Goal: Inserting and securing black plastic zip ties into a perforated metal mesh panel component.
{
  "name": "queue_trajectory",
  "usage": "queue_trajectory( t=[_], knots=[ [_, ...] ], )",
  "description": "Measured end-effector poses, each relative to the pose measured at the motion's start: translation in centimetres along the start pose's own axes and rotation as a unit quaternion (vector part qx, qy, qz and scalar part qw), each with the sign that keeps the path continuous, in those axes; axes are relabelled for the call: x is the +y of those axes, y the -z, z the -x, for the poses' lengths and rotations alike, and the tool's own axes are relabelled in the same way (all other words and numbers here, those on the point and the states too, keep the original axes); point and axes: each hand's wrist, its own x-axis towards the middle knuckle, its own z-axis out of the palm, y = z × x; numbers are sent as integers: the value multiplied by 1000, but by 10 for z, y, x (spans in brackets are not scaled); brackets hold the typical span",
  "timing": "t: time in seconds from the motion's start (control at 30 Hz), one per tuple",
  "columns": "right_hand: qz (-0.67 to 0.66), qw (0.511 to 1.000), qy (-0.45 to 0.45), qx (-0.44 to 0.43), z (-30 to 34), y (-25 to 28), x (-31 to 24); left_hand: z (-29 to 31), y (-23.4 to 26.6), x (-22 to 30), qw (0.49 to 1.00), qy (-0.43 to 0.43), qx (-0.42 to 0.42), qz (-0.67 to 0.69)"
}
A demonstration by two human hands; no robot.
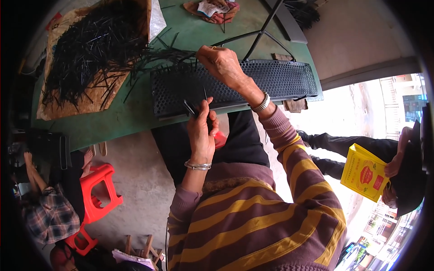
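My left hand (202, 135) is closed on a small dark tool (190, 107) between thumb and fingers, with a thin dark pin (205, 93) pointing up just beside it; I can't tell whether the two are one piece. My right hand (221, 66) is curled, back of the hand up, over the far edge of a black perforated panel (275, 81); its fingertips are hidden, so I can't tell whether they pinch anything. Silver bands circle both my wrists, below striped maroon and yellow sleeves (300, 169).

The panel lies lengthwise along the near edge of the green table (122, 128), in front of me. Loose black strips (169, 53) are scattered at its far left corner, near my right hand. Behind it rise crossed black bars (260, 32). Farther left, a big tangled heap of black strips (90, 49) lies on a brown sheet (104, 92); at the far side sits a reddish cloth bundle (226, 17).

Beyond the table, red plastic stools (103, 192) stand near a person in a plaid shirt (52, 214) on my left. On my right, another person holds a yellow bag (364, 174).
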Motion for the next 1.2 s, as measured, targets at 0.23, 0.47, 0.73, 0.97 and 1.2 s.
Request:
queue_trajectory(
  t=[0.23, 0.47, 0.73, 0.97, 1.2],
  knots=[
    [52, 997, 39, -45, -3, 3, 3, -2, 2, -1, 1000, 4, -5, 9],
    [89, 991, 71, -67, -9, 8, 7, -2, -1, -4, 1000, 6, -7, 7],
    [-5, 999, 15, -37, -2, 3, 4, 2, -2, -2, 1000, 2, 0, -16],
    [20, 997, 69, -22, -5, -4, 13, 2, -2, 2, 1000, 9, 7, -28],
    [71, 989, 83, -103, -3, -13, 18, -1, -5, 1, 1000, 16, 1, -22]
  ],
)
